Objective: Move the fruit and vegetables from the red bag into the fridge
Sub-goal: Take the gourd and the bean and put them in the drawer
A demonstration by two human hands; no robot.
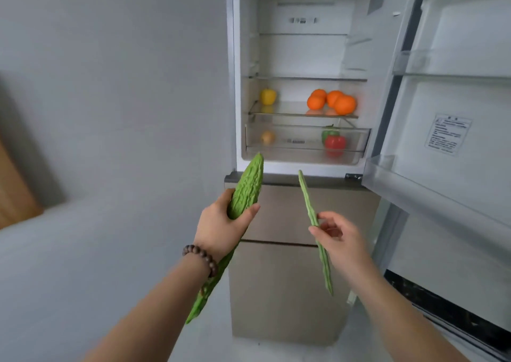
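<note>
My left hand grips a bumpy green bitter gourd around its middle, tip pointing up toward the open fridge. My right hand pinches a long thin green bean pod between thumb and fingers, held nearly upright. Both hands are in front of the fridge, below its open upper compartment. Inside, a yellow pepper and three oranges sit on a glass shelf. In the clear drawer below lie a small onion-like bulb, a green pepper and a red pepper. The red bag is out of view.
The fridge door stands swung open on the right, its shelf bins jutting toward me. Beige lower drawers are closed below the hands. A grey wall fills the left side, with a wooden board at the far left.
</note>
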